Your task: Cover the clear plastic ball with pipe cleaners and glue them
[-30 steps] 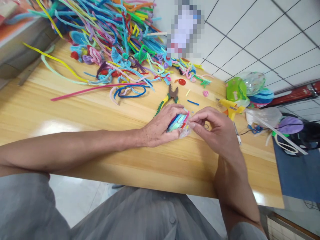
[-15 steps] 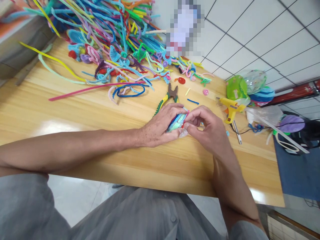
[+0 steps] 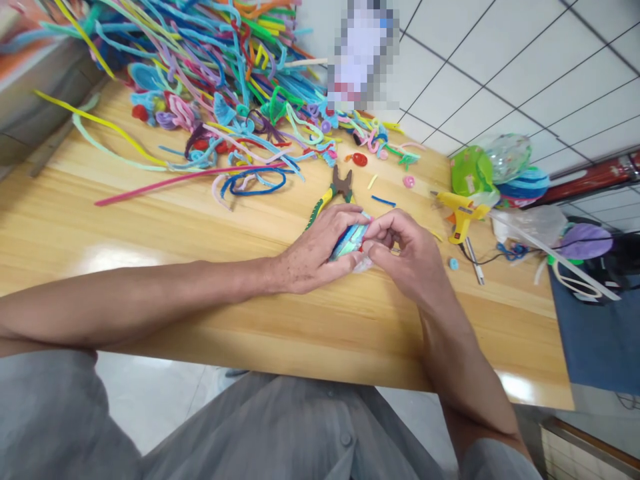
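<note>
Right hand (image 3: pixel 407 253) is now sitting closer in on the multicoloured bundle (image 3: pixel 347 243); fingertips meeting its end, can't tell if gripping. Left hand (image 3: pixel 317 252) is grasping it near the pliers (image 3: pixel 342 181). Strips already lying together; end apparently still needing work.

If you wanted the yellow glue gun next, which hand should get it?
Probably the right hand: it's on the yellow glue gun's side and closer. The left hand is farther away and curled around the colourful bundle. The right is busy at the bundle's edge, though.
</note>
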`<state>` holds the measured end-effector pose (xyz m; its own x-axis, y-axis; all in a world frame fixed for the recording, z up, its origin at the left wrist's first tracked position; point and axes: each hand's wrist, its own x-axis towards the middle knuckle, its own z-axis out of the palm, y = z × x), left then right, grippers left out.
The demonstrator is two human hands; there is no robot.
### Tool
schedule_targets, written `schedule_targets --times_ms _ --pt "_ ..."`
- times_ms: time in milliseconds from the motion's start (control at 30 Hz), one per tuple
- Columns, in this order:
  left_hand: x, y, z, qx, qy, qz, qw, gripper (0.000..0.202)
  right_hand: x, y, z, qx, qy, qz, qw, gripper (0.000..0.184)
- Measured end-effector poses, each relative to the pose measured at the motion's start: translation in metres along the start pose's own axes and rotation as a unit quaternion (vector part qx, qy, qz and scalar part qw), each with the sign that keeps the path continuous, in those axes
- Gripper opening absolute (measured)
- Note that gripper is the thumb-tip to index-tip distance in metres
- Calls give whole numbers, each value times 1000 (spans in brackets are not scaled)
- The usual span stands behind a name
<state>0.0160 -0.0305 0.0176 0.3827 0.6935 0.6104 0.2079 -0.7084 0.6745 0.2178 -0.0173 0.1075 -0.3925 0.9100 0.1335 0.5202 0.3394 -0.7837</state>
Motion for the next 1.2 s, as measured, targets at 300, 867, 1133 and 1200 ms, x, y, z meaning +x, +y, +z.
schedule_targets --times_ms 300,867,1133,1200 --pt "0 5 -1 -1 -15 -9 1000 47 -2 3 2 22 5 10 1000 18" --pt "-3 6 0 52 2 1 999 43 1 7 1 107 -3 44 993 19" --pt "0 0 -1 29 22 59 998 38 0 16 -2 94 26 -24 995 25" --pt "0 0 -2 39 11 63 997 30 -3 17 0 68 30 -43 996 27"
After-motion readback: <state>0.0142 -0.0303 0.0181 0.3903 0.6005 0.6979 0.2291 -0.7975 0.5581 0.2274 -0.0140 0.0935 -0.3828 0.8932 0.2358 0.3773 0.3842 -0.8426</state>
